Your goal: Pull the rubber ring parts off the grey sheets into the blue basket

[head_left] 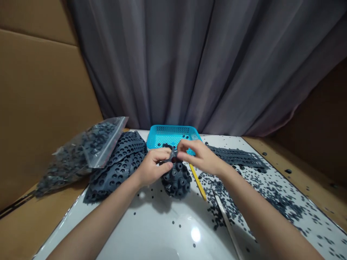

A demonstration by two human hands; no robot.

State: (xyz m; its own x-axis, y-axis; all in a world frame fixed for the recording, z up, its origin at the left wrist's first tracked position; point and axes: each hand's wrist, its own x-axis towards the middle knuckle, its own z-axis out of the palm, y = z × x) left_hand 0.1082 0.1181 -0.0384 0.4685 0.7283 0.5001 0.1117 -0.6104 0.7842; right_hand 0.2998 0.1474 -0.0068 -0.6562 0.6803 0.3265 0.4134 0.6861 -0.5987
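My left hand [151, 167] grips a curled dark grey rubber sheet [176, 182] between thumb and fingers. Round hollow studs cover its lower face, which hangs just over the white table [151, 234]. At the sheet's upper edge, the fingers of my right hand [200, 155] are bent into a pinch; whatever lies between their tips is too small and hidden to name. Right behind both hands sits a light blue perforated basket [151, 140] with a few dark bits in it. A yellow stick [199, 184] lies below my right hand, and a slim silvery metal tool [227, 221] lies nearer me.
Perforated dark rubber sheets [114, 175] are piled at left beside a clear zip bag [78, 153] full of dark pieces. Flat rubber strips with cut-outs [235, 156] lie at right. Small dark discs [282, 204] litter the table's right side. Cardboard walls [40, 90] and a grey curtain [173, 65] enclose it.
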